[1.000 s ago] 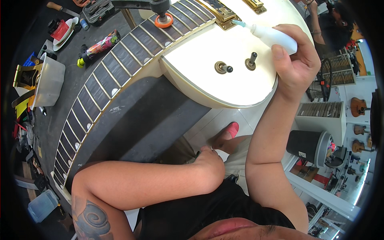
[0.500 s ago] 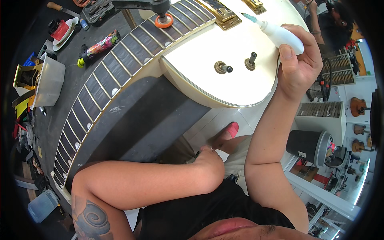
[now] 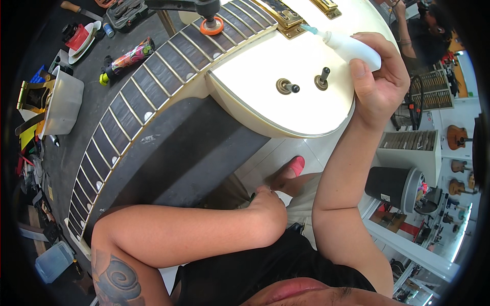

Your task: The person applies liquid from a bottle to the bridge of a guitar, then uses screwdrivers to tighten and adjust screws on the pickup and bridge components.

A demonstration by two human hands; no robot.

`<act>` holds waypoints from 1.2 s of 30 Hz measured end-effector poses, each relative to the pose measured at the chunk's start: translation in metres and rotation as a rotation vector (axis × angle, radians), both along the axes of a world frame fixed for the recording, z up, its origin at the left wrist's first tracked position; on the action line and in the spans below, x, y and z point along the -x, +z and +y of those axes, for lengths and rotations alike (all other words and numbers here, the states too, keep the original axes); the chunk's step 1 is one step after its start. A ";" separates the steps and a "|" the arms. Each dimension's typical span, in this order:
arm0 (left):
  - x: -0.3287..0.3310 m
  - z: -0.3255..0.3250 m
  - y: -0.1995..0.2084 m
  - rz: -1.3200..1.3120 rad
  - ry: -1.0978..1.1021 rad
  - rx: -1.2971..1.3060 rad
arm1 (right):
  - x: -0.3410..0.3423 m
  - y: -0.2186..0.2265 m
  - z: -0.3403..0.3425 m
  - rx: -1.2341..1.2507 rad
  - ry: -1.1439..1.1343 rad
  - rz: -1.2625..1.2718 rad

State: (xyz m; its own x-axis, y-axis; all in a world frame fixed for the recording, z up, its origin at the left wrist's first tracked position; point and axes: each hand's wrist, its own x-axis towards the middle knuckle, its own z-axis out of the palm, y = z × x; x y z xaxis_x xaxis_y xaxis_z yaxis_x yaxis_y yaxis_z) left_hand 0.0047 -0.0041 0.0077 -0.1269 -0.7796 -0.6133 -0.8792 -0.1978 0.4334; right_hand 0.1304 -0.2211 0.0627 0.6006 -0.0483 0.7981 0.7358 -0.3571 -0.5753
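Note:
My right hand [image 3: 380,76] grips a small white squeeze bottle [image 3: 352,50] between thumb and fingers. The bottle's thin, translucent bluish nozzle points left, at the edge of a gold-coloured pickup [image 3: 290,31]; whether it touches cannot be made out. Beneath lies an electric guitar with a cream body [image 3: 245,76], two black-tipped toggle switches [image 3: 321,79] and a dark fretted fingerboard [image 3: 138,97]. My left hand [image 3: 270,206] hangs low by my lap, apart from the guitar. Its fingers look curled, with something dark beside them that I cannot make out.
A black clamp with an orange pad [image 3: 212,25] presses on the fingerboard. On the dark bench [image 3: 94,109] are a colourful tube-shaped thing [image 3: 130,56] and a plastic tub [image 3: 66,99] with tools. A grey bin [image 3: 385,187] stands right; another person [image 3: 429,35] is beyond.
My right hand has shifted slightly left with the squeeze bottle, bringing its nozzle closer to the gold pickup. The view has moved slightly. My left hand stays put.

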 end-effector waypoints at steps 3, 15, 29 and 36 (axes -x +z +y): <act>-0.001 0.001 0.000 0.007 -0.004 -0.008 | 0.000 0.000 0.003 0.021 0.000 0.023; -0.001 0.002 0.001 -0.007 -0.015 -0.009 | -0.003 0.000 0.007 0.067 -0.021 0.040; -0.001 0.001 0.002 -0.018 -0.032 0.009 | 0.000 0.003 0.004 0.077 -0.042 0.033; 0.000 0.001 0.003 -0.018 -0.021 -0.005 | -0.003 0.002 0.005 0.110 -0.033 0.025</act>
